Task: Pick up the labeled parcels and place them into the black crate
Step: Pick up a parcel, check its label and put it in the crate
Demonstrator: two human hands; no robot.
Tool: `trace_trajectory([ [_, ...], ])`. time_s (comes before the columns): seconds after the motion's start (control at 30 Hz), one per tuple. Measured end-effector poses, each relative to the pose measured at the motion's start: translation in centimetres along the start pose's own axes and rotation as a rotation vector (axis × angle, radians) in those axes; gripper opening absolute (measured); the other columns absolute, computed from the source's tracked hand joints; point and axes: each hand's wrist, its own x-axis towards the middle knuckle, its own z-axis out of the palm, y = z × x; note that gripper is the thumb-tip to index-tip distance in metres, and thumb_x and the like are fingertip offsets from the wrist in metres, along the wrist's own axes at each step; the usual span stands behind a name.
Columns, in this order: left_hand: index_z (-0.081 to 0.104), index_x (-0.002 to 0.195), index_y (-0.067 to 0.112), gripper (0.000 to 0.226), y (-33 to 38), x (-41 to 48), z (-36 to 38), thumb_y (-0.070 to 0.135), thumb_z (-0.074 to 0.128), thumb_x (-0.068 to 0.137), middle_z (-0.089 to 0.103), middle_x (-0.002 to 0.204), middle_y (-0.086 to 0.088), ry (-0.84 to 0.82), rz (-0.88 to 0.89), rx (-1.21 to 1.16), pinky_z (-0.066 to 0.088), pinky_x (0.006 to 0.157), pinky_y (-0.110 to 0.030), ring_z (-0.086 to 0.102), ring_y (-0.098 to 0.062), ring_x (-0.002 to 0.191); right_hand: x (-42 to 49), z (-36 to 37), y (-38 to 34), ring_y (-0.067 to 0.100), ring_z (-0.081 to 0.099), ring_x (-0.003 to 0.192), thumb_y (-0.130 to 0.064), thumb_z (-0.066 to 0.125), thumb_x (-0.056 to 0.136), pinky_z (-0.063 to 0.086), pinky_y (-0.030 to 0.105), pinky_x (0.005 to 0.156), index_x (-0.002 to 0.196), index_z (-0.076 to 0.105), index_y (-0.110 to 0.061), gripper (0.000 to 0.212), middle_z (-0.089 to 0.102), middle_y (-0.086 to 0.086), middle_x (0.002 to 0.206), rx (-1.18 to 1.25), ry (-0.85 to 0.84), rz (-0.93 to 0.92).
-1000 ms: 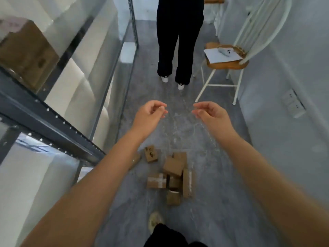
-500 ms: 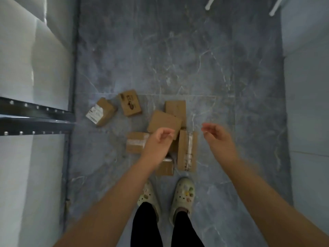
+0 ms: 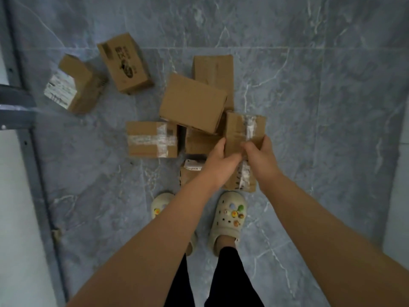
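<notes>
Your left hand point(image 3: 219, 160) curls over the left edge of a long taped parcel point(image 3: 236, 129). Your right hand point(image 3: 261, 160) clasps its right edge, thumb laid across the top. The parcel lies on the grey marbled floor point(image 3: 321, 107), just ahead of your clogs point(image 3: 229, 216).

Against its left side sit a small parcel with a white label point(image 3: 192, 171) and a plain parcel point(image 3: 192, 103), which rests tilted on others. A cross-taped parcel point(image 3: 152, 139) lies further left. Well apart, at the upper left, are a printed parcel point(image 3: 125, 63) and a parcel with a large white label point(image 3: 70, 85), this last one near the metal shelf frame point(image 3: 13, 107).
</notes>
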Motion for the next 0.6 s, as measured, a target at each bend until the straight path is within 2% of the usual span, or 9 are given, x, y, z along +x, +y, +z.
trace_trajectory([
  [0.07,0.040,0.140,0.036,0.059,1.4,-2.2,0.6,0.038,0.052,0.082,0.049,0.138,0.007,-0.013,0.055,0.026,0.045,0.102,-0.039,0.050,-0.011,0.122,-1.8,-1.2,-1.1,0.013,0.060,0.098,-0.018,0.060,0.086,0.051,0.024,0.077,0.119,0.042,-0.020,0.038,0.058,-0.006,0.101,0.059,0.035,-0.039],
  [0.13,0.031,0.145,0.037,0.070,3.6,-5.4,1.1,0.041,0.047,0.077,0.038,0.144,0.009,0.011,0.124,0.045,0.040,0.107,-0.041,0.043,-0.012,0.129,-4.1,-2.8,-3.1,0.008,0.059,0.102,-0.027,0.069,0.081,0.051,0.027,0.086,0.130,0.038,-0.019,0.059,0.057,-0.008,0.110,0.066,0.071,-0.085],
  [0.2,0.032,0.145,0.037,0.074,6.6,-9.2,1.7,0.042,0.043,0.071,0.037,0.136,0.014,0.020,0.213,0.078,0.038,0.108,-0.039,0.041,-0.010,0.129,-6.8,-4.3,-5.8,0.009,0.055,0.113,-0.034,0.077,0.072,0.047,0.032,0.096,0.140,0.029,-0.020,0.085,0.054,-0.005,0.124,0.042,0.115,-0.139],
  [0.27,0.037,0.143,0.034,0.077,10.2,-13.1,2.0,0.048,0.040,0.067,0.039,0.124,0.024,0.019,0.317,0.099,0.037,0.106,-0.027,0.042,-0.001,0.123,-9.8,-5.5,-9.4,0.011,0.051,0.120,-0.035,0.082,0.066,0.045,0.032,0.100,0.144,0.022,-0.020,0.100,0.048,-0.002,0.135,0.056,0.158,-0.205],
  [0.33,0.041,0.141,0.030,0.075,14.3,-16.9,1.8,0.049,0.039,0.069,0.038,0.116,0.033,0.038,0.421,0.124,0.035,0.097,-0.013,0.043,0.007,0.115,-13.0,-6.6,-13.7,0.008,0.056,0.114,-0.031,0.084,0.064,0.050,0.025,0.092,0.141,0.026,-0.019,0.098,0.052,-0.002,0.130,0.107,0.205,-0.300],
  [0.37,0.041,0.141,0.029,0.070,16.4,-18.9,1.6,0.045,0.041,0.073,0.039,0.116,0.033,0.043,0.462,0.134,0.034,0.095,-0.010,0.044,0.008,0.113,-14.9,-7.1,-16.0,0.006,0.059,0.110,-0.029,0.085,0.064,0.052,0.022,0.088,0.139,0.029,-0.019,0.094,0.054,-0.003,0.127,0.138,0.219,-0.351],
  [0.47,0.043,0.133,0.031,0.047,23.0,-25.7,0.1,0.016,0.050,0.089,0.048,0.123,0.020,0.041,0.585,0.105,0.038,0.090,-0.003,0.048,0.015,0.110,-21.2,-8.6,-23.2,0.007,0.062,0.103,-0.025,0.081,0.069,0.055,0.021,0.078,0.135,0.035,-0.019,0.081,0.059,-0.003,0.120,0.265,0.219,-0.443],
  [0.53,0.045,0.130,0.032,0.045,27.1,-30.6,-1.9,0.008,0.053,0.093,0.049,0.123,0.018,0.158,0.693,0.149,0.039,0.093,-0.007,0.048,0.008,0.111,-26.1,-10.1,-27.6,0.010,0.063,0.100,-0.025,0.075,0.077,0.052,0.028,0.077,0.133,0.040,-0.021,0.066,0.061,-0.005,0.115,0.404,0.140,-0.452],
  [0.6,0.044,0.132,0.030,0.048,30.7,-35.5,-4.0,0.017,0.062,0.089,0.044,0.125,0.016,0.334,0.757,0.213,0.036,0.101,-0.019,0.041,0.000,0.116,-31.1,-11.9,-31.1,0.009,0.063,0.096,-0.033,0.070,0.078,0.051,0.031,0.073,0.130,0.044,-0.025,0.059,0.062,-0.007,0.112,0.512,-0.007,-0.443],
])
